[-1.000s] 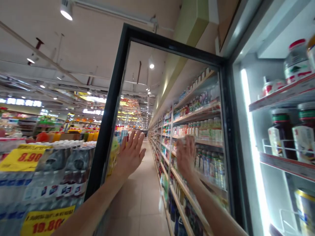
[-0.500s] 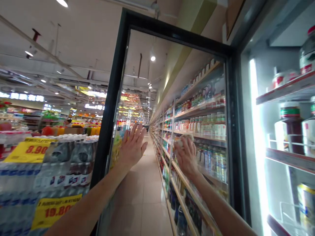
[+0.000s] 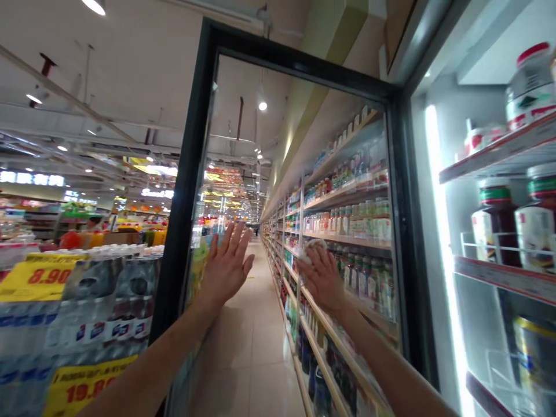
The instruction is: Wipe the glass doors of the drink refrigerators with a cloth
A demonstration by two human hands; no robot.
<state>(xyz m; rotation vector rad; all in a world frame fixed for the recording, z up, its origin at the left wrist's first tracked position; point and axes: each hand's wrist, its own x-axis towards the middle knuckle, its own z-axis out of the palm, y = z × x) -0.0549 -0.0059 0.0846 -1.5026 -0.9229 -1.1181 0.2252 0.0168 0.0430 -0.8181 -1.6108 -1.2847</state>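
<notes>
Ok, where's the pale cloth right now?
In the head view, the pale cloth is right of centre, under the right hand, at the glass door.

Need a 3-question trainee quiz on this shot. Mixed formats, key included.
1. Multiple choice: which hand has the pale cloth? A) left B) right C) both
2. True or false: the left hand is clenched in a fist.
3. Fill in: the upper yellow price sign reads ____.

Key:
1. B, the right hand.
2. False; the left hand is open, fingers extended.
3. 8.90.
</notes>
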